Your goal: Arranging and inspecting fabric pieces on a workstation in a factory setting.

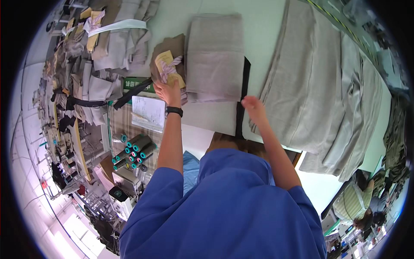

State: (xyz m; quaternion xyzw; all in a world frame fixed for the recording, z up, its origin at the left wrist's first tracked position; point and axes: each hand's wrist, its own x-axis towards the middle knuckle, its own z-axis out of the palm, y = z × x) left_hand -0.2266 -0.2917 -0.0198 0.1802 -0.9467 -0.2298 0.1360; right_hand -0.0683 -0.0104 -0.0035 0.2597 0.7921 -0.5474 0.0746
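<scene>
My left hand (169, 93) is at the near edge of a small bundle of brown fabric pieces (172, 43). Its fingers are bent round that edge, beside yellow paper tags (164, 60) and a striped cloth tie (171, 67). Right of the bundle lies a folded stack of grey-beige fabric (214, 56). My right hand (254, 108) is closed with its fingers curled, just off the stack's near right corner. A black strip (239, 116) runs close beside it. Whether anything is inside those fingers is hidden.
Long grey fabric panels (302, 82) are layered on the pale table (265, 39) at right. Tied fabric bundles (116, 43) crowd the far left. A written sheet (148, 113) and thread cones (139, 149) are at left. Another person (355, 200) is at the lower right.
</scene>
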